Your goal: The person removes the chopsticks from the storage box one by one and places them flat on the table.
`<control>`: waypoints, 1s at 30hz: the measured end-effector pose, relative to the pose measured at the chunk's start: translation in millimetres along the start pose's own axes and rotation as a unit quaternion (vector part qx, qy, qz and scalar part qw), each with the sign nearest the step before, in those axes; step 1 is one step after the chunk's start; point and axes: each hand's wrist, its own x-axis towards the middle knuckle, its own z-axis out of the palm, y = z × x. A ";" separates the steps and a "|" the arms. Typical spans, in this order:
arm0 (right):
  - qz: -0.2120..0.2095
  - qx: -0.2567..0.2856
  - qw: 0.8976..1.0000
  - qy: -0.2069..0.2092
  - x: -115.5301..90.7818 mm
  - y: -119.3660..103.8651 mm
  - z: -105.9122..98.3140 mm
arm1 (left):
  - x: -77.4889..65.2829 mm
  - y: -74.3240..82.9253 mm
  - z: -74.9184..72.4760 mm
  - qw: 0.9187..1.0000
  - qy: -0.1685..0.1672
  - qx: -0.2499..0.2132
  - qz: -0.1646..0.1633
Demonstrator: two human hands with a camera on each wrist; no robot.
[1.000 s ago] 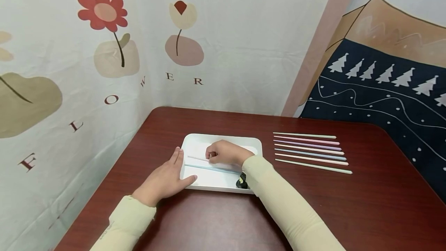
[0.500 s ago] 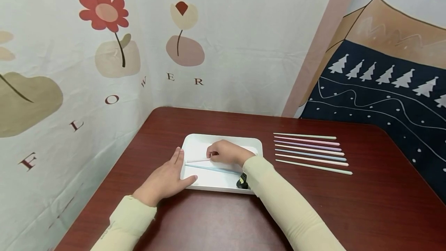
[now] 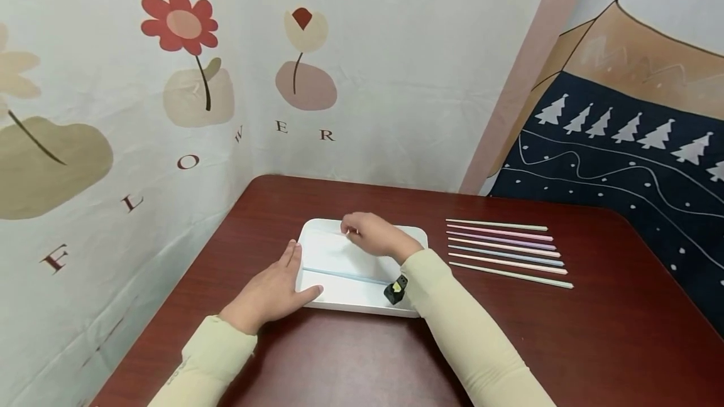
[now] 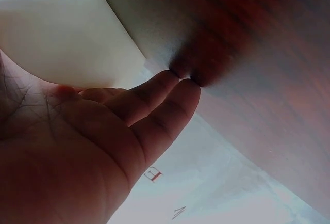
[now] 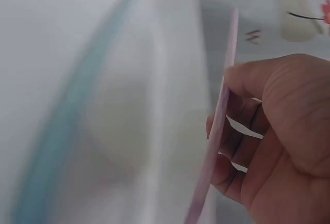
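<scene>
My right hand point(image 3: 378, 234) pinches a pale pink chopstick point(image 5: 209, 157) between thumb and fingers, over the far side of a white tray point(image 3: 345, 297). In the right wrist view the chopstick runs tilted past the fingertips. In the head view most of it is too faint or hidden to make out. Across the tray's floor lies a light blue chopstick point(image 3: 345, 275). It shows as a blurred blue band in the right wrist view. My left hand point(image 3: 270, 294) rests against the tray's left end, fingers straight along the outer wall and thumb over the near rim.
To the right of the tray, several pastel chopsticks point(image 3: 506, 253) lie in a spaced row on the dark red table point(image 3: 351, 357). A small black device point(image 3: 396, 290) sits at my right wrist. Printed cloth walls point(image 3: 396, 80) stand behind and left.
My right hand has moved from the middle of the tray toward its far edge, carrying the pink chopstick away from the blue one. The left hand stays at the tray's end.
</scene>
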 end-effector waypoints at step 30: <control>0.112 0.022 0.991 0.074 -159.8 70.0 -79.9 | -0.2 -0.6 -0.4 1.000 0.007 0.016 0.006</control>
